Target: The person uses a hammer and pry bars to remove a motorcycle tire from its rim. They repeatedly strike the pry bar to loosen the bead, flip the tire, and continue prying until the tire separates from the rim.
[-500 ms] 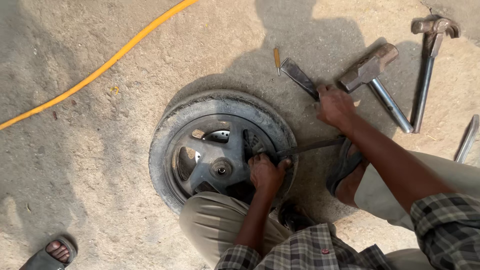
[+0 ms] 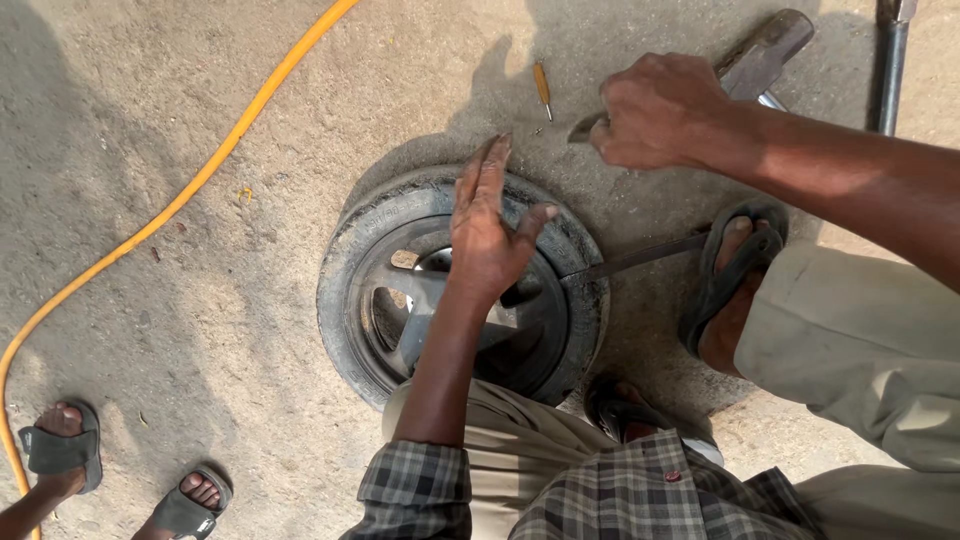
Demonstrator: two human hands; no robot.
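A small black tyre on a dark spoked wheel [image 2: 350, 290] lies flat on the sandy ground. My left hand [image 2: 490, 235] hovers over its far side, fingers stretched out and apart, holding nothing. My right hand [image 2: 660, 110] is beyond the tyre, closed around a flat metal tool [image 2: 585, 128] whose end sticks out to the left of the fist. A thin metal bar [image 2: 640, 257] is wedged between tyre and rim on the right, and my sandalled foot [image 2: 735, 275] rests on its outer end. My knee covers the wheel's near edge.
A yellow hose [image 2: 200, 175] runs diagonally across the ground at the left. A small yellow-handled screwdriver [image 2: 542, 88], a hammer head [image 2: 765, 50] and a steel rod [image 2: 890, 70] lie beyond the tyre. Another person's sandalled feet [image 2: 60, 450] stand at the bottom left.
My left hand has lifted off the rim and spread open above the wheel. My right hand has left the wedged bar and closed on the flat tool farther away.
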